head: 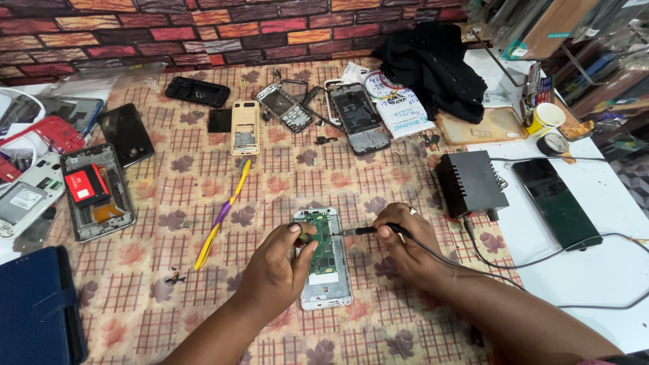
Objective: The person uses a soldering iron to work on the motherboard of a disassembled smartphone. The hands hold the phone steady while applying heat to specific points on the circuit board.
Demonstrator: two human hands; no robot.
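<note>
So from where I'm watching, the opened phone sits low centre on the counter, its back off and a green circuit board exposed inside the white shell. My left hand comes in from about 7 o'clock and rests on the phone's left edge, thumb and fingers pinched narrow against the board's upper left corner, pinning it down. My right hand comes in from 4 o'clock and is closed around a thin black soldering iron, held like a pen, with its metal tip touching the board near the top right. The iron's cable runs off toward 3 o'clock, close to a black power box standing just beyond the right hand.

Around it: a yellow and purple pry strip lies at 10 o'clock from the phone, well apart. A beige keypad phone and more stripped handsets are at 12 o'clock. At 9 o'clock there's an open phone with a red battery. A dark smartphone lies face up far out at 2 o'clock, and a blue case sits at the lower left corner.
</note>
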